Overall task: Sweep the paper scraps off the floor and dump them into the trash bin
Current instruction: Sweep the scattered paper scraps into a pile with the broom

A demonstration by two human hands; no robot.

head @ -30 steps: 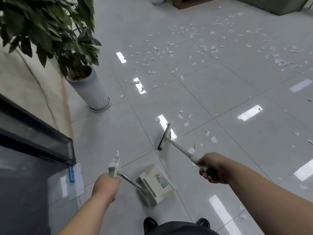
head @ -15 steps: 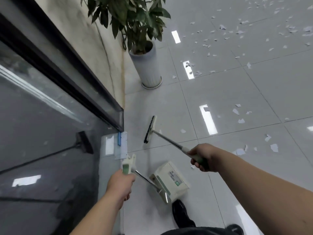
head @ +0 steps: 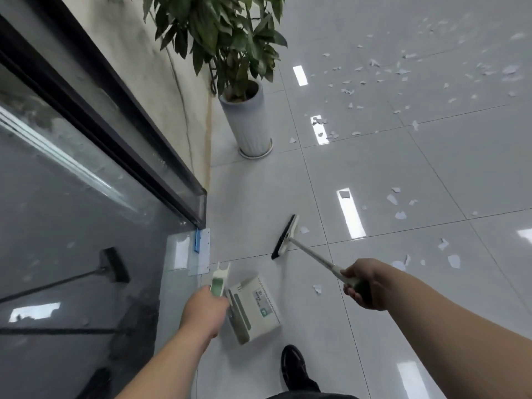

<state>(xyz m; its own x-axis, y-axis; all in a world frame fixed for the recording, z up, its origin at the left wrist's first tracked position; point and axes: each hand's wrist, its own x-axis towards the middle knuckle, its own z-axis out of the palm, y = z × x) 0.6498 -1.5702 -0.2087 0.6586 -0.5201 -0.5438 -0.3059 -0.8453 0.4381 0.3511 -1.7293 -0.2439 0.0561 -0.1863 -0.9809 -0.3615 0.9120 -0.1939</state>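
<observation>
My right hand [head: 363,285] grips the handle of a white broom [head: 285,237] whose black bristles point left, just above the tiled floor. My left hand [head: 205,311] grips the green-and-white handle of a cream dustpan [head: 254,309] that hangs close to the floor in front of my shoe. White paper scraps [head: 400,215] lie scattered over the tiles to the right and far right, and one scrap [head: 304,230] sits right beside the broom head. No trash bin is in view.
A potted plant in a white ribbed pot [head: 251,125] stands against the beige wall. A dark glass panel [head: 72,231] with a black frame fills the left side and reflects the broom. My black shoe [head: 293,367] is at the bottom.
The view has swung left toward the glass wall. The broom head moved left away from the scraps, and the dustpan came closer to my left hand.
</observation>
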